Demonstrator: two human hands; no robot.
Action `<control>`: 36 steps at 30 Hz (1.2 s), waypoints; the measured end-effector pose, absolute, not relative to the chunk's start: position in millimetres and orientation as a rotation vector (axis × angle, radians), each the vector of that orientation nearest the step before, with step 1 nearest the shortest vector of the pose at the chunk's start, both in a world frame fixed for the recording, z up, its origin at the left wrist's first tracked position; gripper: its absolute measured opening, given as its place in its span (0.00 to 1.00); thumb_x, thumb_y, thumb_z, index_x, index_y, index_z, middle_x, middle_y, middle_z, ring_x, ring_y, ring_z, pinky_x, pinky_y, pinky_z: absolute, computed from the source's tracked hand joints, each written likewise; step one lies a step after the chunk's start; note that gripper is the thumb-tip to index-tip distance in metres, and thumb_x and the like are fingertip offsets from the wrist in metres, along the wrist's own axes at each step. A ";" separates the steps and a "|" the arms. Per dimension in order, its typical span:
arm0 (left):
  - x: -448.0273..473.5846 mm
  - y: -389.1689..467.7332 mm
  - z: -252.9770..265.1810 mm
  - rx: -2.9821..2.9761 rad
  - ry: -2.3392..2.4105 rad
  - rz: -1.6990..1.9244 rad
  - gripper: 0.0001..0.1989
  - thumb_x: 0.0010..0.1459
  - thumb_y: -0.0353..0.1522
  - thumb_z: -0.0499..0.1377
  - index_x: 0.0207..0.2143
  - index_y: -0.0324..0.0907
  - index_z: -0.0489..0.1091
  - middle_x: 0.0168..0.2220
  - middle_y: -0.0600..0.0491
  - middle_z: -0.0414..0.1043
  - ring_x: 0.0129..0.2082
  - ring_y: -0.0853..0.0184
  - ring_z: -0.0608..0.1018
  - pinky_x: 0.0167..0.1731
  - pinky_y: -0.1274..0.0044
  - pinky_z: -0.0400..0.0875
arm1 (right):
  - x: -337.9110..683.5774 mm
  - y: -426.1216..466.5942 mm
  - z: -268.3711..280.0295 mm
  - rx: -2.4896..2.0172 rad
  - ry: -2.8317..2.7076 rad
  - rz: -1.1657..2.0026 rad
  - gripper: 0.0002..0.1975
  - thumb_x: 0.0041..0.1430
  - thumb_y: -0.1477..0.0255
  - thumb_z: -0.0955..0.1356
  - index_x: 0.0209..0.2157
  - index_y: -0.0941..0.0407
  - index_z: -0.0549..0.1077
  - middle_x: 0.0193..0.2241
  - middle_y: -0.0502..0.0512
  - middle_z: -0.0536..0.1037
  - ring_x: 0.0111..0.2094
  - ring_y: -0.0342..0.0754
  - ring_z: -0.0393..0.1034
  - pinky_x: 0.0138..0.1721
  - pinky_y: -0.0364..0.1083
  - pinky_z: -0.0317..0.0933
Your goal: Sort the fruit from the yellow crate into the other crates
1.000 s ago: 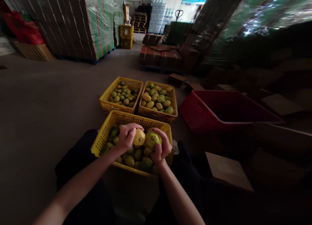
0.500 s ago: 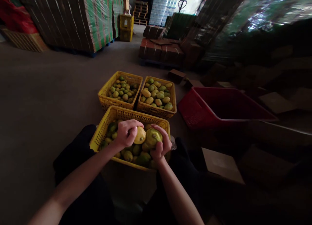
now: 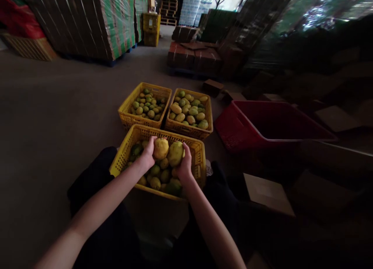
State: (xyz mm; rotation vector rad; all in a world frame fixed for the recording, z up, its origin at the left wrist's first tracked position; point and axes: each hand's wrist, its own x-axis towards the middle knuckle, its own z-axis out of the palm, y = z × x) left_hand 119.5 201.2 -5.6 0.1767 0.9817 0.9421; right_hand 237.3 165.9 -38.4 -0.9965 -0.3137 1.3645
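My left hand (image 3: 148, 155) holds a yellow papaya (image 3: 161, 148) by its left side, and my right hand (image 3: 185, 162) grips a greener papaya (image 3: 176, 154) from the right. Both fruits are side by side above the near yellow crate (image 3: 201, 150), which lies between my knees. More green and yellow papayas (image 3: 155, 183) fill that crate below my hands. The fingers behind and under the two held fruits are mostly hidden.
Two more yellow crates, a left one (image 3: 124, 112) and a right one (image 3: 210, 115), stand beyond with fruit inside. A red bin (image 3: 230, 131) is at the right, near a cardboard flap (image 3: 268, 193). Wrapped pallet stacks (image 3: 116, 24) stand farther back.
Both hands have turned their papayas, so the blunt ends that faced me are out of sight. The hands have shifted slightly up and left, with the palms more to the sides.
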 end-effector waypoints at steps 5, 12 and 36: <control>109.8 208.0 15.6 0.204 0.981 0.834 0.12 0.61 0.37 0.53 0.41 0.41 0.73 0.29 0.50 0.78 0.32 0.61 0.81 0.32 0.71 0.78 | 247.8 165.3 -17.7 -0.915 -0.040 1.515 0.10 0.57 0.66 0.66 0.32 0.57 0.75 0.24 0.52 0.81 0.24 0.47 0.76 0.28 0.45 0.73; 106.5 209.7 14.0 0.073 0.926 0.816 0.18 0.65 0.40 0.49 0.47 0.38 0.69 0.29 0.47 0.76 0.28 0.63 0.80 0.24 0.74 0.78 | 258.8 166.6 -18.7 -0.828 0.071 1.646 0.17 0.63 0.60 0.61 0.35 0.57 0.74 0.26 0.59 0.82 0.27 0.51 0.78 0.27 0.47 0.74; 111.0 205.0 11.8 -0.059 0.943 0.853 0.14 0.64 0.36 0.49 0.44 0.41 0.70 0.30 0.47 0.74 0.28 0.62 0.79 0.22 0.73 0.79 | 254.2 165.5 -23.6 -0.943 0.146 1.752 0.21 0.66 0.58 0.56 0.37 0.56 0.72 0.21 0.55 0.78 0.18 0.47 0.69 0.17 0.42 0.65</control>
